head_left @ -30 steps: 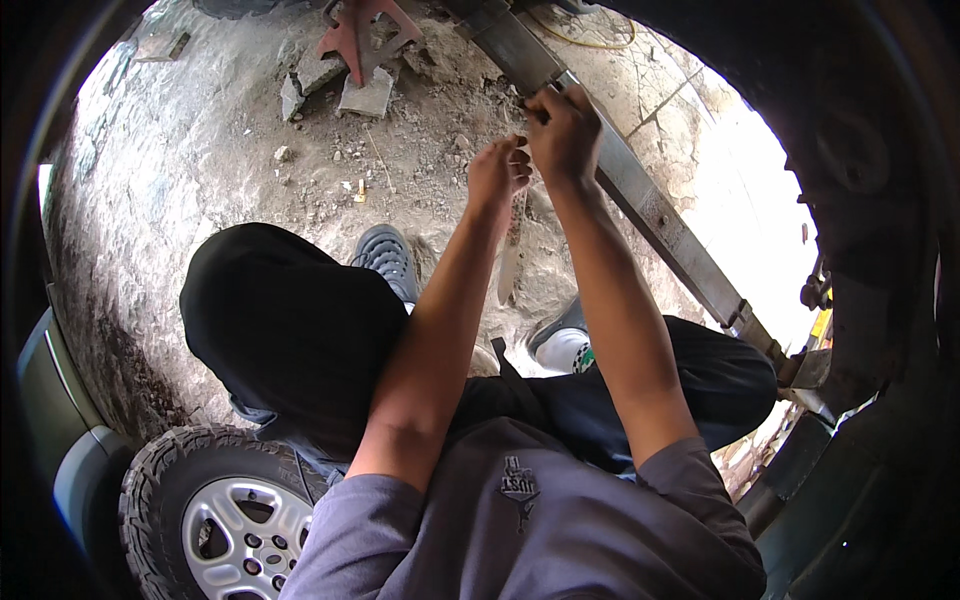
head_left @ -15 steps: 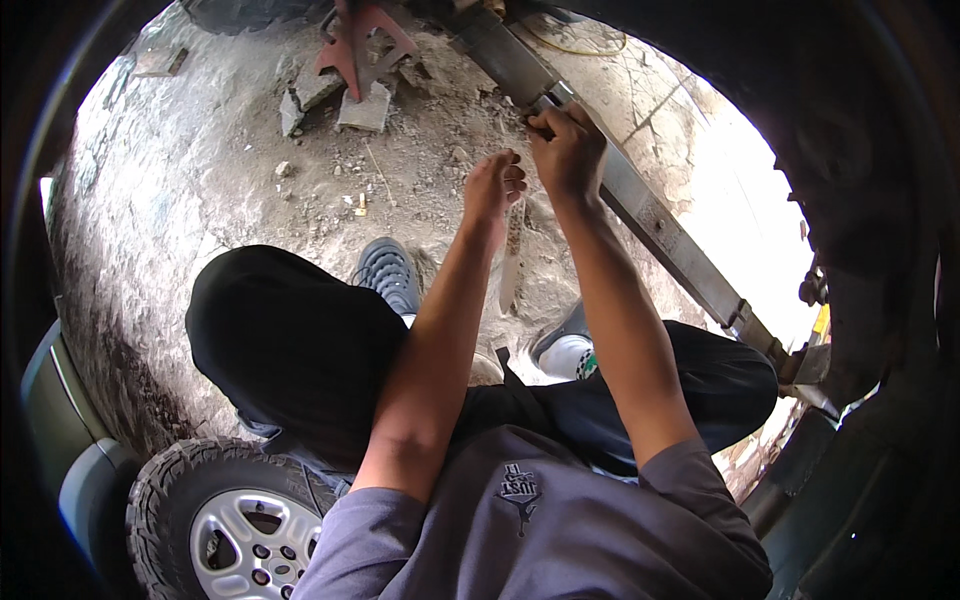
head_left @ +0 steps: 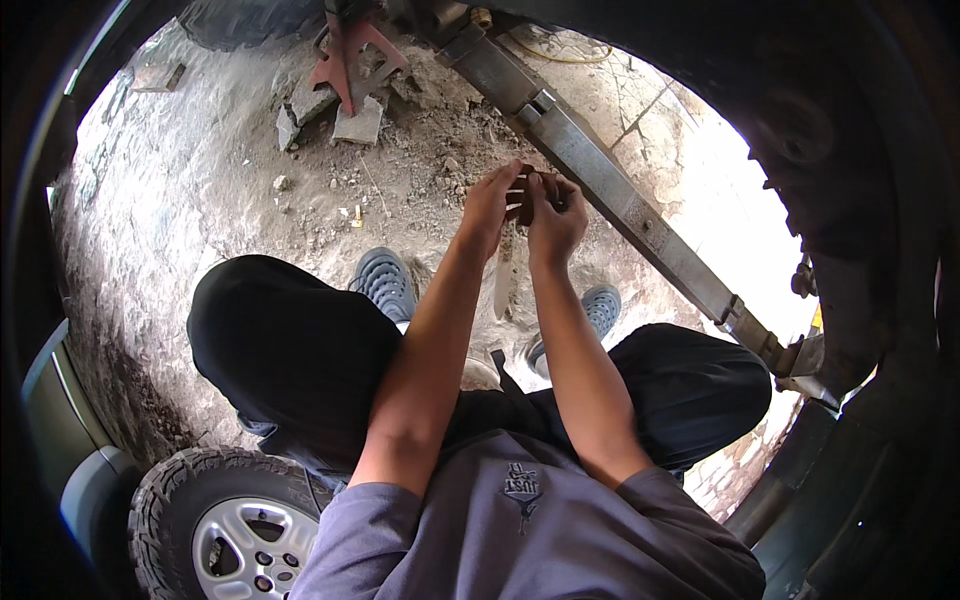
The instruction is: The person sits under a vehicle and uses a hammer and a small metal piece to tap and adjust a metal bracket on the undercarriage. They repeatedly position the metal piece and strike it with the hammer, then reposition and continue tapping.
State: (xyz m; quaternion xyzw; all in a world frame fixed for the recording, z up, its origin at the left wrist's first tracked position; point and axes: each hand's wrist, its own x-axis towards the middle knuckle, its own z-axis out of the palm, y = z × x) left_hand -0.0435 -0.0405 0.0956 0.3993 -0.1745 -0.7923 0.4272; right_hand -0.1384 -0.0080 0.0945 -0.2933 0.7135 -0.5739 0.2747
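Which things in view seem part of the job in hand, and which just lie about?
Probably part of it:
left hand
right hand
long metal bar close by
perhaps the pale strip below

Probably just lying about:
pebble
block
small yellow piece

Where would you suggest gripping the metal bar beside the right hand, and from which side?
Probably take the metal bar by its plain middle, between the shiny fitting and the band near the right knee. Approach from the person's side with the right hand, fingers across its width, as its straight length slants past that hand.
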